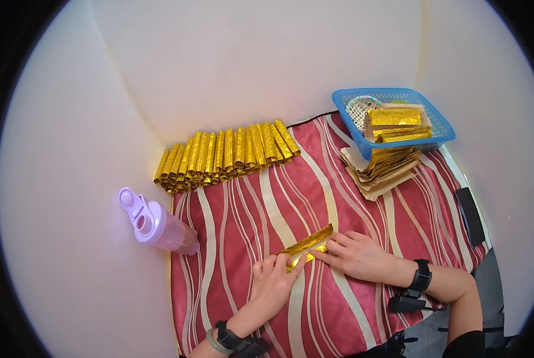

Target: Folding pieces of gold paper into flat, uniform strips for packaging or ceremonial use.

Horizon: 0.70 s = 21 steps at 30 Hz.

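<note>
A gold foil paper (307, 243), partly folded over lengthwise, lies slantwise on the striped cloth in front of me. My left hand (270, 283) grips its lower left end, fingers curled over the edge. At the other end my right hand (361, 256) has its fingers and thumb pressed on the paper. The thumbs come close together along the fold, where a paler strip shows. Some of the paper is hidden under my fingers. Behind it, at the far left, many finished-looking gold foil rolls (225, 154) are piled side by side.
A red, cream-striped cloth (237, 238) covers the table. At the far right, a blue basket (440, 128) holds gold papers and a small woven basket (361, 110). Brown-backed papers (381, 177) are stacked before it. A lilac bottle (166, 229) lies left; a black phone (470, 216) lies right.
</note>
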### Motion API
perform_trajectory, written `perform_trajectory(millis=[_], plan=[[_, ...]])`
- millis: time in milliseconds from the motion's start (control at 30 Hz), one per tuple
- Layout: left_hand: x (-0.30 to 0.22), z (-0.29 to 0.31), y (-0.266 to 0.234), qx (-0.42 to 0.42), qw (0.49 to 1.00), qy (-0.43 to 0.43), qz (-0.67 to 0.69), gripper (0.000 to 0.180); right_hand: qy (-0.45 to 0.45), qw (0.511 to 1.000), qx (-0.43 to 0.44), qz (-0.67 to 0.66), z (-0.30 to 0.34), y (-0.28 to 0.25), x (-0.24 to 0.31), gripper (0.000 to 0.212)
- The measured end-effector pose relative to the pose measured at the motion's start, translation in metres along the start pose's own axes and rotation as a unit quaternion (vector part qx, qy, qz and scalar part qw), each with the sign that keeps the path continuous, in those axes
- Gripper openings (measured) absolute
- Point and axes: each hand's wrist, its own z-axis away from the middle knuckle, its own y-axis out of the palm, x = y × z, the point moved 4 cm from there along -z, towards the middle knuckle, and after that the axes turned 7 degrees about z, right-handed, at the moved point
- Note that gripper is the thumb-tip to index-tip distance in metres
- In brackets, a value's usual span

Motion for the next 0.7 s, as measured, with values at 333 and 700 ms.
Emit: perform_trajectory(millis=[333,700], plan=[[0.0,0.018,-0.007,-0.008,0.99,0.02,-0.136,0.043,-0.003,1.0,-0.02,0.004,0.008,-0.004,-0.004,0.04],[0.008,0.032,-0.016,-0.022,0.995,-0.011,-0.093,0.041,-0.006,1.0,-0.012,0.002,0.011,0.0,-0.008,0.04]])
